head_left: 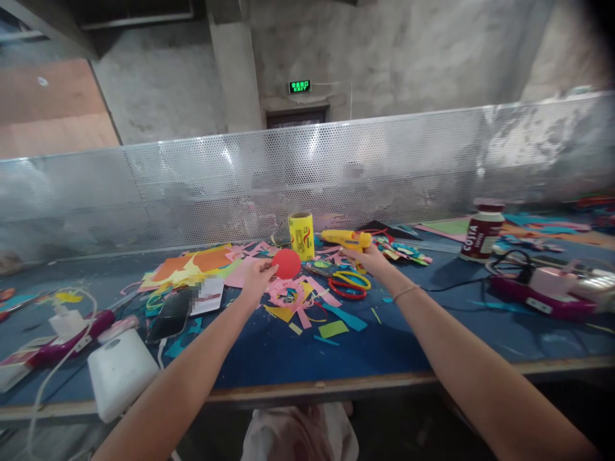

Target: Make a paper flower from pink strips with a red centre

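Between the fingers of my left hand (pixel 259 276) is a round red disc (pixel 287 264), pinched at its left edge and raised over the paper scraps. My right hand (pixel 369 259) is wrapped round the handle of a yellow glue gun (pixel 343 239), whose nozzle points left towards a yellow cardboard tube (pixel 302 235). The tube stands upright just behind the disc. Below the glue gun lie scissors with red and yellow handles (pixel 350 286). Pink, yellow, green and blue paper scraps (pixel 331 329) are strewn beneath both hands.
To the left lie a phone (pixel 169 315), a white power bank (pixel 121 371) and a purple power strip (pixel 77 339) with cables. A Costa bottle (pixel 482 232) and another purple power strip (pixel 541 298) stand at right. A perforated metal screen (pixel 269 169) closes off the table's back.
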Motion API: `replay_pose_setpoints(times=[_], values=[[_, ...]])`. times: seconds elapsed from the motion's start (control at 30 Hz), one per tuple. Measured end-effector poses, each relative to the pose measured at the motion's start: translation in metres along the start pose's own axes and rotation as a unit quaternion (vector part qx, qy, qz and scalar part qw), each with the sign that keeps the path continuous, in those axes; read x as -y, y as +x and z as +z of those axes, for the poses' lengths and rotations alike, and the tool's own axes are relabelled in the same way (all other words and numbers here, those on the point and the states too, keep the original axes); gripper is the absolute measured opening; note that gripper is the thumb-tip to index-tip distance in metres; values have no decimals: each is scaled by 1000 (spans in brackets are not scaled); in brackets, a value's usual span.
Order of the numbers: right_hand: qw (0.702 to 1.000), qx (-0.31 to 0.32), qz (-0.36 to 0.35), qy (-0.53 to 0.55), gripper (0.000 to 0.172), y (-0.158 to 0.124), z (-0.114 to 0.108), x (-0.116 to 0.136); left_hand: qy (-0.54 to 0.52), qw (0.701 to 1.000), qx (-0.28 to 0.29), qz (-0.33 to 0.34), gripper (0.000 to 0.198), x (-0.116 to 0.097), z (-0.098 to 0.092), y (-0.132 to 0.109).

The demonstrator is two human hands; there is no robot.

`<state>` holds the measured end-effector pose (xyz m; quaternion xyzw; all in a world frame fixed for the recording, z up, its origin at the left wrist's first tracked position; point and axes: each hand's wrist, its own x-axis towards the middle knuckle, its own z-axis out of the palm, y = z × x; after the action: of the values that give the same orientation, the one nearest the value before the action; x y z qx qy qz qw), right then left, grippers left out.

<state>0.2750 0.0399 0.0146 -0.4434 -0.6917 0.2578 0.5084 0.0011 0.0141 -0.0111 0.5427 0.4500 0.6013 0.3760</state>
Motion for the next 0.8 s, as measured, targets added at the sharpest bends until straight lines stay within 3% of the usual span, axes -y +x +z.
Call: replay_pose_setpoints(times=[0.23, 0.8], values=[[997, 60, -13, -56, 22, -14, 25, 19, 17, 1000, 23, -9, 17, -7, 2, -6], [993, 57, -43, -92, 23, -18, 28, 23, 36, 998, 60, 2, 21, -7, 5, -7]])
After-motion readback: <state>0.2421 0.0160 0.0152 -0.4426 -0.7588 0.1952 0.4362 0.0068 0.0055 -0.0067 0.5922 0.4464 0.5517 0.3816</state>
